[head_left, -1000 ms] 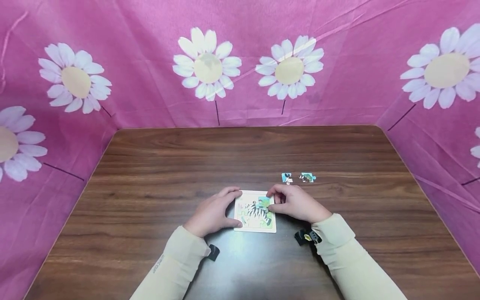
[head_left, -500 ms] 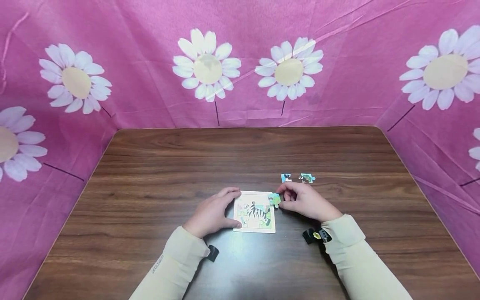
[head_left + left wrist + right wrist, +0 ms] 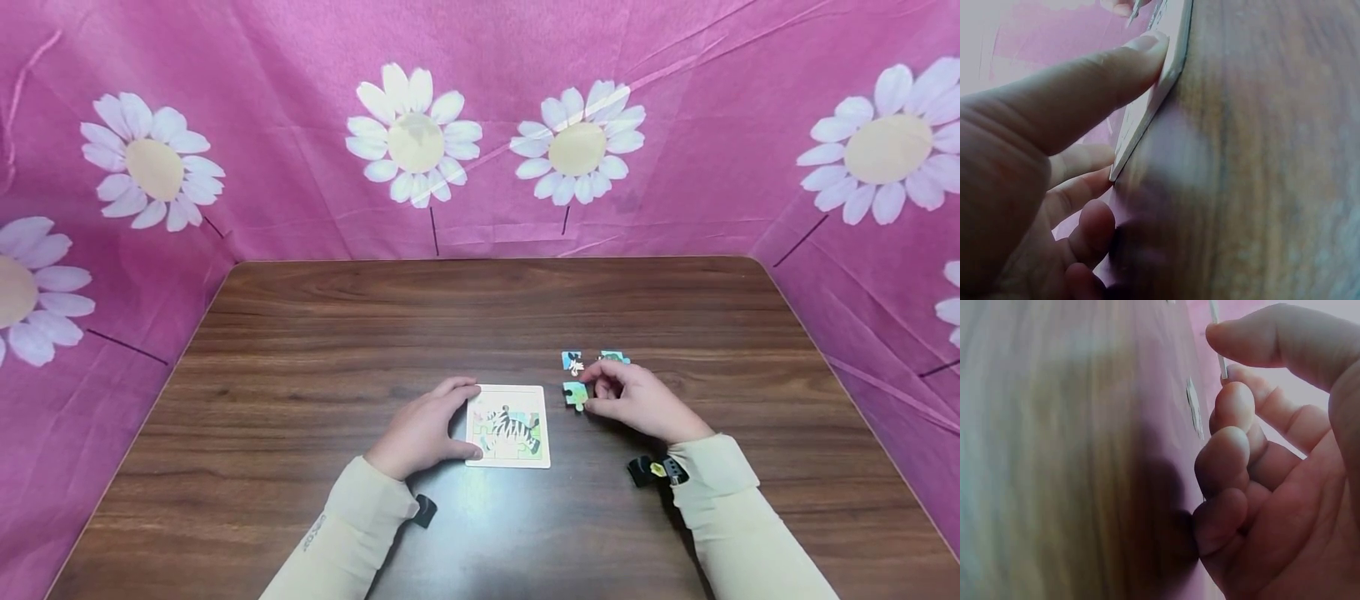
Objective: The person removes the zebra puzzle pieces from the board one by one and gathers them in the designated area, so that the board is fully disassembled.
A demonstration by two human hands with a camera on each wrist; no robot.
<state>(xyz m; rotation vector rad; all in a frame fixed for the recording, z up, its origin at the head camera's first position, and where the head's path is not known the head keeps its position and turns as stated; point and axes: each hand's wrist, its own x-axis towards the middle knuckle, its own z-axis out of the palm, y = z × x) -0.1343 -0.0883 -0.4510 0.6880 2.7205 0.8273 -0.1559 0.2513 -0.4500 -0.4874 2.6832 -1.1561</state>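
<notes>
A square puzzle board (image 3: 546,437) with a pale frame lies on the table, showing a zebra's striped body. My left hand (image 3: 420,429) holds its left side, thumb near the lower corner and fingers at the upper one. In the left wrist view the thumb lies over the edge of the board (image 3: 1141,119). To the right of the board, my right hand (image 3: 648,406) pinches a blue-and-green puzzle piece (image 3: 574,394) between thumb and index finger. From the right wrist this piece (image 3: 1222,366) shows edge-on, its other fingers curled in below.
Behind the held piece lie two loose puzzle pieces: a blue one with black and white (image 3: 572,361), and another (image 3: 613,356) partly hidden by the right hand. The brown wooden table (image 3: 337,333) ends at a pink flowered cloth (image 3: 495,208) at the back and sides.
My right hand has lifted the blue-green piece off the board's upper right and carried it rightward, close to the loose pieces. The left hand and board stay in place.
</notes>
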